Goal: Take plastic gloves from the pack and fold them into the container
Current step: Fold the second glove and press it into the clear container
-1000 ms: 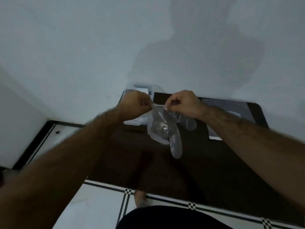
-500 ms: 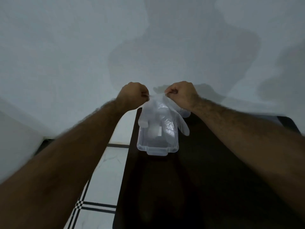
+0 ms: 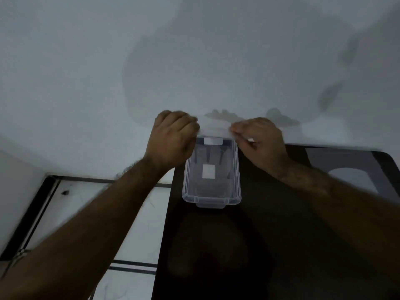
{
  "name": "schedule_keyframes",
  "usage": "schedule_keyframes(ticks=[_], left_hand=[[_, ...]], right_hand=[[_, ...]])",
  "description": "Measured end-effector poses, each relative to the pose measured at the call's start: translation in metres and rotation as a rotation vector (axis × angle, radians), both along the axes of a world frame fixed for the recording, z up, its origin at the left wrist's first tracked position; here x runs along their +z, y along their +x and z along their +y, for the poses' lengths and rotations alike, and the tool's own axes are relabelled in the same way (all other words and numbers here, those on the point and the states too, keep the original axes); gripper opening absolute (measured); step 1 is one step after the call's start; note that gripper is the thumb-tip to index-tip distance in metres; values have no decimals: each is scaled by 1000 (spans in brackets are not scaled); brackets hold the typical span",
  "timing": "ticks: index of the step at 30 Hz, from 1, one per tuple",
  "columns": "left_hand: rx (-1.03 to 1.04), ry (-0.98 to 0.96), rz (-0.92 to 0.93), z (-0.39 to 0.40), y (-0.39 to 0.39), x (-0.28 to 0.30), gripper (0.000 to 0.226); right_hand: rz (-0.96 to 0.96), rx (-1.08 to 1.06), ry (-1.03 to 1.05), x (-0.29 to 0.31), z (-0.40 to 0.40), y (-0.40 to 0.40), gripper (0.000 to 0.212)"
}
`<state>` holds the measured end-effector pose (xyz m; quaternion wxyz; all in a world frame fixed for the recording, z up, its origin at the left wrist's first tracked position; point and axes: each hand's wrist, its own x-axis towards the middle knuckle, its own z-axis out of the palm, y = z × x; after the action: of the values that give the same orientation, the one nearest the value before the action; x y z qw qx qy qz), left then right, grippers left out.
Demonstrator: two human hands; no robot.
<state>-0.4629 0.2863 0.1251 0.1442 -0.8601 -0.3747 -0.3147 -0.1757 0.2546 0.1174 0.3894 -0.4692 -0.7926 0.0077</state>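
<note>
A thin clear plastic glove point(image 3: 214, 129) is stretched between my two hands and looks blurred. My left hand point(image 3: 173, 141) pinches its left edge and my right hand point(image 3: 257, 141) pinches its right edge. Both hands hover over the far end of a clear rectangular plastic container point(image 3: 211, 201), which stands on the dark table point(image 3: 259, 245) near its left edge. Faint finger-like shapes show inside the container; I cannot tell whether they are gloves or shadows. The flat grey glove pack point(image 3: 342, 163) lies on the table to the right, behind my right forearm.
A white wall point(image 3: 194, 50) rises right behind the table and carries the shadows of my hands. Left of the table is a white tiled floor point(image 3: 134, 224) with dark lines. The table's left edge runs just beside the container.
The view has swung left and both hands have carried the glove over the container. The glove hung down with its fingers low; now it is drawn up and taut at the container's far end.
</note>
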Motion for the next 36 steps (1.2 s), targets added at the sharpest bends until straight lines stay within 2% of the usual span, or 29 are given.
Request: schedule_keyframes(ticks=[4, 8, 13, 16, 21, 26, 31, 36], left_hand=[[-59, -85, 88, 0, -11, -41, 14], [-55, -211, 173, 4, -9, -73, 16], [-43, -348, 358, 13, 0, -96, 29], [-27, -418, 476, 21, 5, -107, 22], [-3, -566, 715, 30, 17, -112, 21], [39, -610, 923, 27, 30, -110, 23], [69, -635, 1006, 29, 42, -106, 23], [50, -673, 1013, 27, 50, -107, 27]], right_hand=[[-165, 83, -53, -31, -4, 0, 21], [-376, 84, -203, -71, 4, 2, 30], [-541, 92, -288, -101, 14, -1, 31], [-634, 133, -365, -114, 17, -4, 39], [-738, 146, -489, -129, 22, -15, 19], [-954, 130, -621, -127, 24, -34, 22], [-1059, 140, -710, -132, 29, -41, 19], [-1161, 200, -752, -123, 27, -49, 24]])
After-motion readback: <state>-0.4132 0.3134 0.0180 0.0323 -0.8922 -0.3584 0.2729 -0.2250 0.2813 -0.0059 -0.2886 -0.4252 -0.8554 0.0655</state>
